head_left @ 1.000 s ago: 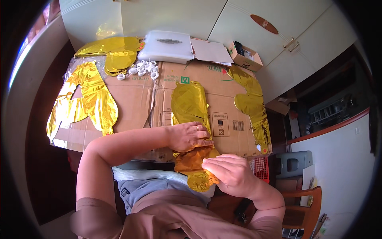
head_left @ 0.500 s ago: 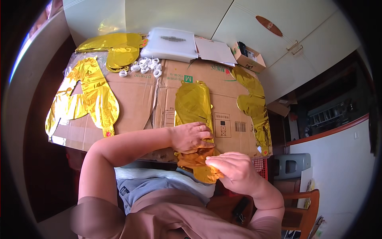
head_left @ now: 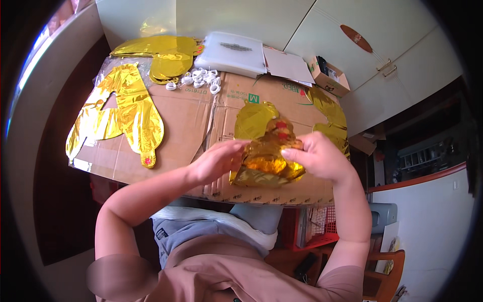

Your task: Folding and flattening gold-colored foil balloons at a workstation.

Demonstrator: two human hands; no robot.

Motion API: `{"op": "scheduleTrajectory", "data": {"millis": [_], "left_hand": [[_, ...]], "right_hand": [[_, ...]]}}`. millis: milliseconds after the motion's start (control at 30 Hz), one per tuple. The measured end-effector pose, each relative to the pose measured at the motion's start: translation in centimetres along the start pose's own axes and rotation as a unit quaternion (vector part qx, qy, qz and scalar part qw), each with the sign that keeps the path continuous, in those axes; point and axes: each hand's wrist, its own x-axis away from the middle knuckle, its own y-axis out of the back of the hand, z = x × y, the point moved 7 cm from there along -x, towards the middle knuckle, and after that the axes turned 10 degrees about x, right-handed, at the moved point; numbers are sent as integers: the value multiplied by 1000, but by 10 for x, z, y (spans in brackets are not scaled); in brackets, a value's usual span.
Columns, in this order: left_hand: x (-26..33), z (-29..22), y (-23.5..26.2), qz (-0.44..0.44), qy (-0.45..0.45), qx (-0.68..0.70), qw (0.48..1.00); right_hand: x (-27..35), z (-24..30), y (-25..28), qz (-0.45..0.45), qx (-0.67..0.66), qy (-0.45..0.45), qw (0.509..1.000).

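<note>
A shiny gold foil balloon, flat and folded over on itself, lies partly on the cardboard in front of me; its crumpled upper layer is raised and shows a red mark. My right hand pinches this layer at its right side, thumb in front. At the left edge, my left hand has its curled fingertips on the foil, slightly blurred. Left of it lies a flat A-shaped gold foil balloon. Another gold foil balloon lies at the right, partly hidden by my right hand and arm.
Cardboard sheets cover the table. At the back are more gold foil balloons, white ribbon rolls, a translucent plastic case, white sheets and a small open box. A red basket stands below the table's front edge.
My right hand has moved up and away from me, folding the balloon's near end over onto the rest. My left hand has shifted from the balloon's top to its left edge.
</note>
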Motion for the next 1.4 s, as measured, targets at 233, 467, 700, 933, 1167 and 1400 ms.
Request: {"op": "scheduleTrajectory", "data": {"millis": [233,467,700,933,1167,1400], "left_hand": [[47,15,-5,-35,-25,-211,977],[40,7,-3,-149,-24,-379,913],[38,-4,-8,-186,-8,-419,889],[41,0,-3,-205,-37,-326,922],[60,-19,-46,-159,-269,-655,688],[59,4,-66,-34,-347,-743,571]], "right_hand": [[-66,-21,15,27,27,-28,999],[-126,-79,1,66,24,-40,997],[-130,-89,-10,47,28,-39,998],[-133,-93,-17,33,39,-35,998],[-139,-108,-15,-42,91,-18,995],[-74,-66,5,-366,300,60,879]]}}
